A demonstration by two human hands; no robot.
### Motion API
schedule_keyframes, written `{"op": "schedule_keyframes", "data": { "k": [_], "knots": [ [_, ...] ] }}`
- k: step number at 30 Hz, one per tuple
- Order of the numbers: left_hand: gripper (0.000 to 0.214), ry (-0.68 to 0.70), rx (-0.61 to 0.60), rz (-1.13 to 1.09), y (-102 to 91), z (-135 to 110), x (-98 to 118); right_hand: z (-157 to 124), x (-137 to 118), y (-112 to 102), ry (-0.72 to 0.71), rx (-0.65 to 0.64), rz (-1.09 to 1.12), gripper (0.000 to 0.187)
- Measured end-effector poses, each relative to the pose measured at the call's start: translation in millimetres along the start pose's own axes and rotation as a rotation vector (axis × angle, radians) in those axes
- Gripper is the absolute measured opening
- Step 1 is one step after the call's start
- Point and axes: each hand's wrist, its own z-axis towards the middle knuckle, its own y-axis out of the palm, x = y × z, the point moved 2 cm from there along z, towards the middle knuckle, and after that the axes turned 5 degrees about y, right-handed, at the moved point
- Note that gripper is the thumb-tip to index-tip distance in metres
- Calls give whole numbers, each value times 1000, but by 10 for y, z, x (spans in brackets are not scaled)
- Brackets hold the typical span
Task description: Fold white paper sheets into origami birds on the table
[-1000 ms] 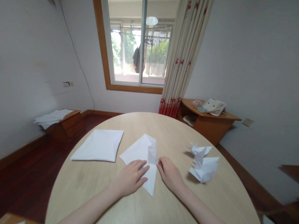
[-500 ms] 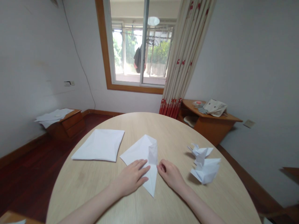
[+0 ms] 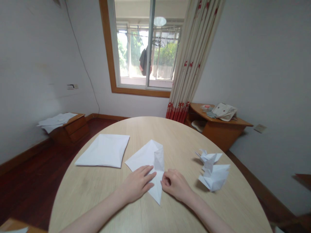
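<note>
Round table [image 3: 97,194]: left grip [image 3: 137,184] splayed flat, pinning sheet [image 3: 143,157] steady; right grip [image 3: 175,186] curled closed, empty, pressing its fold; stack [image 3: 103,154] further left, models [image 3: 213,176] further right.

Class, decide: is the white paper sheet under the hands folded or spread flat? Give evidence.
Folded: the white paper sheet has a raised creased flap near the right hand and narrows to a point.

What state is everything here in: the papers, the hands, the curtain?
Sheet, partly folded, one flap raised, on the table.
Left hand, open, pressing the sheet.
Right hand, curled, at the sheet's edge.
Stack, unfolded, lying flat.
Paper figures, folded, standing at the right.
Curtain, drawn aside.
</note>
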Motion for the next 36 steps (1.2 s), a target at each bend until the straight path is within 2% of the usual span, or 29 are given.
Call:
{"op": "schedule_keyframes", "data": {
  "k": [14,21,28,36],
  "knots": [
    [38,0,-6,-17,-9,-5,-15,-124,-181,-55,-156,-163,-24,14],
    [37,-8,2,-37,-4,-4,-14,-189,-234,-34,-216,-178,18,16],
    [37,-8,5,-42,-8,-2,-6,-220,-267,-23,-246,-198,85,17],
    [38,1,-32,-22,-27,9,7,-233,-259,-8,-197,-250,193,19]
  ]
}}
